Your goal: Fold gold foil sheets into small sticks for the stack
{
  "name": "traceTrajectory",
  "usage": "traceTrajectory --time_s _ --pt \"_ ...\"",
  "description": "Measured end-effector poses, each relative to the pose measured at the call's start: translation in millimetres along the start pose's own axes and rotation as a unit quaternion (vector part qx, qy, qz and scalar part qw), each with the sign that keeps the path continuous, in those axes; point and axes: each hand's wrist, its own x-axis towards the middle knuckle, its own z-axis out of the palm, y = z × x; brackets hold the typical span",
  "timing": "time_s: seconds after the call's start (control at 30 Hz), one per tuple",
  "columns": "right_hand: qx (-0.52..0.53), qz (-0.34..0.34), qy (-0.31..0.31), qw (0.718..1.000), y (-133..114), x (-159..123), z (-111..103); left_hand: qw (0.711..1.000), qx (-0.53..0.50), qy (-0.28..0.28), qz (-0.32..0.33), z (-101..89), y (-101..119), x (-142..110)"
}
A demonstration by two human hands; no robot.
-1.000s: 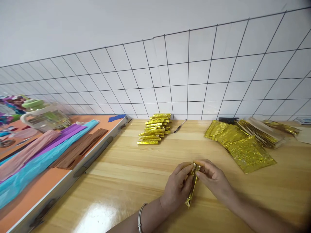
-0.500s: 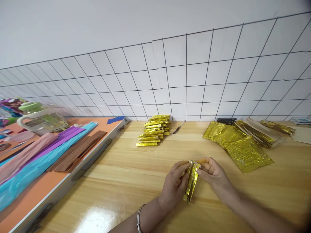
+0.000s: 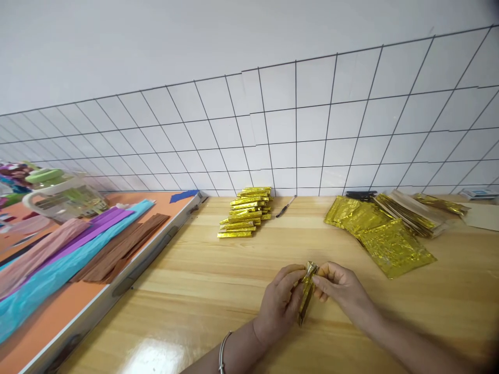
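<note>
A narrow folded strip of gold foil paper [image 3: 306,301] is pinched between both hands over the wooden table. My left hand [image 3: 281,298] grips its left side, fingers curled toward the top end. From the right, my right hand [image 3: 343,288] pinches the upper edge between thumb and fingertips; part of the strip hides behind the fingers. Beyond the hands lies a pile of folded gold strips [image 3: 249,213], overlapping one another. Flat sheets of gold foil paper [image 3: 393,246] spread out on the right.
A pen [image 3: 286,206] lies beside the strip pile. Black clips or similar dark items [image 3: 360,195] sit by the wall behind the foil sheets. At left, an orange board [image 3: 81,296] carries brown crepe paper [image 3: 125,249], turquoise crepe paper [image 3: 78,267] and a glass jug [image 3: 64,200].
The strip in my hands has been pressed narrower, its long sides brought closer together. My right hand has shifted slightly left and down along it.
</note>
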Motion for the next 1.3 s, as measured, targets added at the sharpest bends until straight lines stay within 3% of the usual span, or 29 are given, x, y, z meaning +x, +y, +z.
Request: traceTrajectory --time_s 0.33,0.87,1.13,1.3 --pt "0.018 0.002 0.007 1.000 -2.4 -1.8 2.8 0.999 0.003 -0.033 0.007 0.0 0.4 1.5" --pt "0.034 0.021 -0.003 0.999 -3.5 -2.2 3.0 0.999 0.007 -0.029 0.020 1.4 1.1 1.4" --pt "0.038 0.021 -0.022 0.999 -1.6 -1.6 5.0 0.999 -0.025 -0.005 -0.038 4.3 1.1 0.7" --pt "0.030 0.000 -0.059 0.998 -3.5 -1.6 2.4 0.996 -0.071 -0.026 -0.056 4.2 -0.5 1.1"
